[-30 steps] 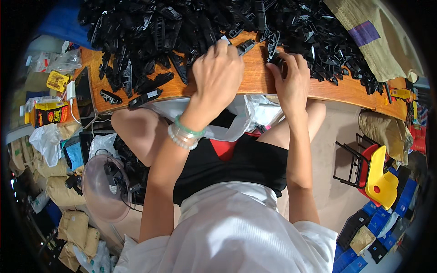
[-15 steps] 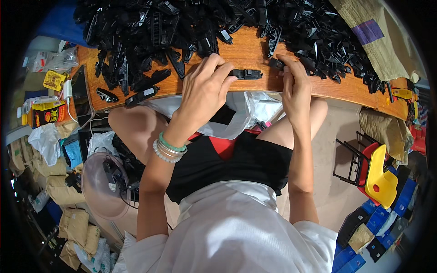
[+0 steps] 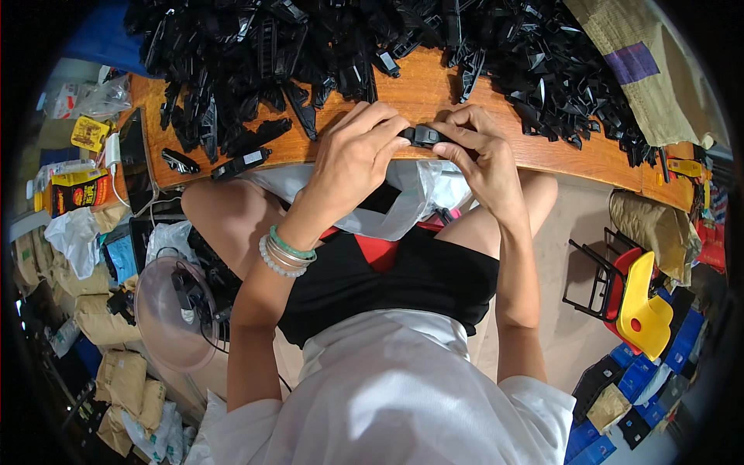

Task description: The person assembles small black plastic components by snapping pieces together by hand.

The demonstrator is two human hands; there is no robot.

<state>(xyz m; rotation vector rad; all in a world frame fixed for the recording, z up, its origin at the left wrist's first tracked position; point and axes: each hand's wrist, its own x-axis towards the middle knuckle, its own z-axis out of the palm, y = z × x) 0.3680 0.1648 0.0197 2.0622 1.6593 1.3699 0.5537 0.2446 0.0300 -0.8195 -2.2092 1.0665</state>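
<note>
Between my two hands, just above the front edge of the wooden table, is a small black plastic part. My left hand, with bracelets at its wrist, pinches the part's left end between thumb and fingers. From the other side, my right hand has its thumb and fingertips closed on the right end, where a second black piece seems to be pressed against it. My fingers cover both ends, so the exact fit cannot be made out. A big heap of similar black plastic parts lies beyond my left hand.
A second heap of black pieces lies at the far right beside a woven sack. A white plastic bag hangs between my knees. At right stands a yellow child's chair; at left, a translucent basin.
My right hand has moved left with the small black piece it held, up to the part in my left hand. Both hands now meet at the part.
</note>
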